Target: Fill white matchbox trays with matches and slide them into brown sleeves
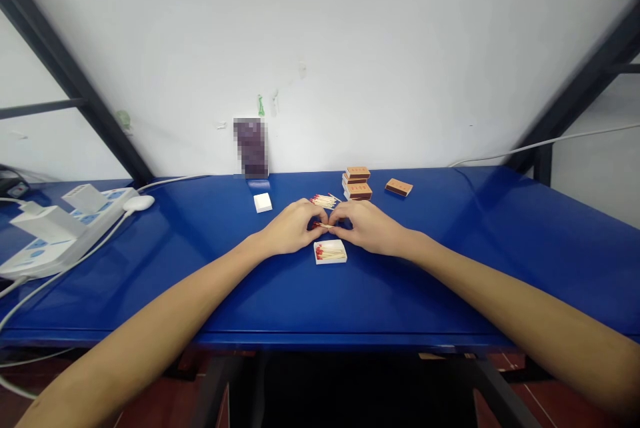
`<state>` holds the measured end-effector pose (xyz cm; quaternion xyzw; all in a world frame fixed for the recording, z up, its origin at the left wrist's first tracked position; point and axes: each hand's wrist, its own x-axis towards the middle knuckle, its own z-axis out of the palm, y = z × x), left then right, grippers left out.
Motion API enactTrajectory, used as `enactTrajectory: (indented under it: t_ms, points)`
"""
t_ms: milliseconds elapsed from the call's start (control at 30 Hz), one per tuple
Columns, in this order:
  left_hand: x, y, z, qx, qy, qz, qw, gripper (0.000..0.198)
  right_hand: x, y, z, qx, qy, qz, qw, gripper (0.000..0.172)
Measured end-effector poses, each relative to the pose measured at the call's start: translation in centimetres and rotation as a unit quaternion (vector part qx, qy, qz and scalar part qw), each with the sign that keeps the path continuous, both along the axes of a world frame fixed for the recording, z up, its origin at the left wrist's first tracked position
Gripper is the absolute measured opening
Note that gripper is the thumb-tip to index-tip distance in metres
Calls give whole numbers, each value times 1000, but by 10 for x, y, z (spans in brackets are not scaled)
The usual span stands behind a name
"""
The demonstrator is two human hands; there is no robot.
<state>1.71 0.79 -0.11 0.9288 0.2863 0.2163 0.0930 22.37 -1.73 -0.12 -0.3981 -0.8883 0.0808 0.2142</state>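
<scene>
Red-tipped matches (326, 225) lie between the fingertips of both hands, just above the blue table. My left hand (299, 225) pinches them at the red-headed end, and my right hand (365, 227) pinches the plain end. Close below the hands sits an open white matchbox tray (331, 261) partly filled with matches, their red heads to the left. Behind the fingers a loose pile of matches (325, 201) rests on the table, partly hidden by the hands.
Several orange-brown matchboxes (357, 191) are stacked at the back, with a single matchbox (399, 187) to their right. A small white block (263, 203) lies left of the hands, near a propped phone (251, 148). A power strip (95, 221) with cables occupies the left.
</scene>
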Motion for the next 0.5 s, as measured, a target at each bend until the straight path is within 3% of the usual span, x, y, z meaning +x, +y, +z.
enactTrajectory:
  t_ms: [233,500]
  points:
    - [2,-5,4,-26,-2,-15,1000,11,-1,-3,-2,35,-41,-39,998,19]
    - [2,-7,2,-30,-32,-20,999,11,-2,-3,-2,11,15,-25,1000,12]
